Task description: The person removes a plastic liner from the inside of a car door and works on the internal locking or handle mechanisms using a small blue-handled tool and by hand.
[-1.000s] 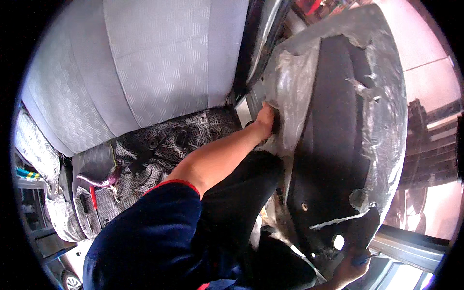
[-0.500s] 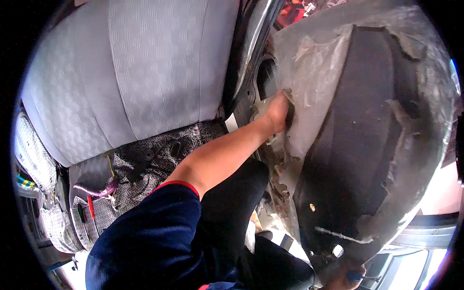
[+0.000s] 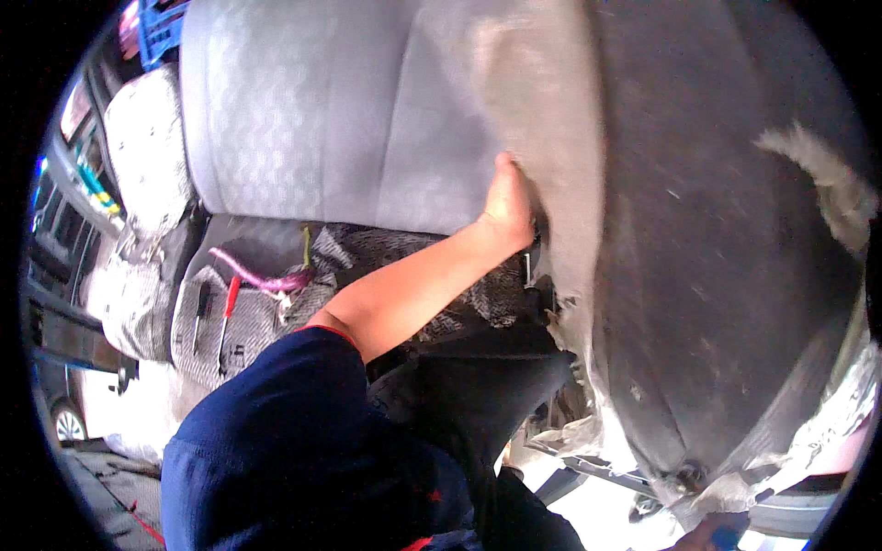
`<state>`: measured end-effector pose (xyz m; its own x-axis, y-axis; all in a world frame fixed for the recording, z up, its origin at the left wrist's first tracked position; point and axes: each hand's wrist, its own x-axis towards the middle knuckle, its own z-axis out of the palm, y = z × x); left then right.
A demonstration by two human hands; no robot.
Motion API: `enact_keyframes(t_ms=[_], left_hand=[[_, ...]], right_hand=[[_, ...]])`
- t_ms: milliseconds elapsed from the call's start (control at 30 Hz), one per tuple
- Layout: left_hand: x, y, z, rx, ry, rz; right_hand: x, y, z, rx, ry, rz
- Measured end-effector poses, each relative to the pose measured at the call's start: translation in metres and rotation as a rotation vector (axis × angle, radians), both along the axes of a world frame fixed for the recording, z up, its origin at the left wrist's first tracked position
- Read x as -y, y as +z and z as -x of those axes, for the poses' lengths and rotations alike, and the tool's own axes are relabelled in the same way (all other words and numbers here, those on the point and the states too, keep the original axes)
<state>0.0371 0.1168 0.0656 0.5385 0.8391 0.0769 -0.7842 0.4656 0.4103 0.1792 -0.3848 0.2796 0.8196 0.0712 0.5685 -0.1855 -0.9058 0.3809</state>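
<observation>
A large dark moulded sheet (image 3: 698, 211), like car carpet, has a grey-brown border and frayed, torn edges. It stands tilted across the right side. My left hand (image 3: 508, 209) grips its left border; the thumb points up along it and the other fingers are mostly hidden. Low at the right rim, my right hand (image 3: 703, 537) is partly cut off, closed around a blue-handled tool (image 3: 726, 537). The hand is beside the sheet's lower torn edge; whether it also touches the sheet I cannot tell.
A grey seat back (image 3: 276, 119) rises behind my left arm. On the patterned seat cover (image 3: 197, 354) lie a red-handled screwdriver (image 3: 230, 298), a slim black tool (image 3: 200, 303) and a curved purple thing (image 3: 266, 278). A blue crate (image 3: 163, 32) shows at upper left.
The sheet has shifted left in view and now covers part of the seat back and the door frame. My left hand moves with its border. The view has turned toward the seat.
</observation>
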Motion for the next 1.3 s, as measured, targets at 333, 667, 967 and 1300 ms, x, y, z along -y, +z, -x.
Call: enact_keyframes(t_ms=[333, 667, 967, 1300], left_hand=[[-0.021, -0.048, 0.310, 0.073, 0.748, 0.094], [-0.024, -0.160, 0.560, -0.581, 1.209, 0.436], [-0.032, -0.224, 0.644, -0.943, 1.106, 0.522], [-0.098, -0.141, 0.608, -3.276, 0.589, 0.024]], right_hand=[[-0.283, 0.060, 0.119, -0.210, 2.030, -0.462], [-0.398, -0.012, 0.209, -0.485, 2.483, -0.409], [-0.318, -0.152, 0.065, -1.109, 1.926, -0.529], [-0.223, -0.216, -0.054, -0.989, 1.485, -0.876]])
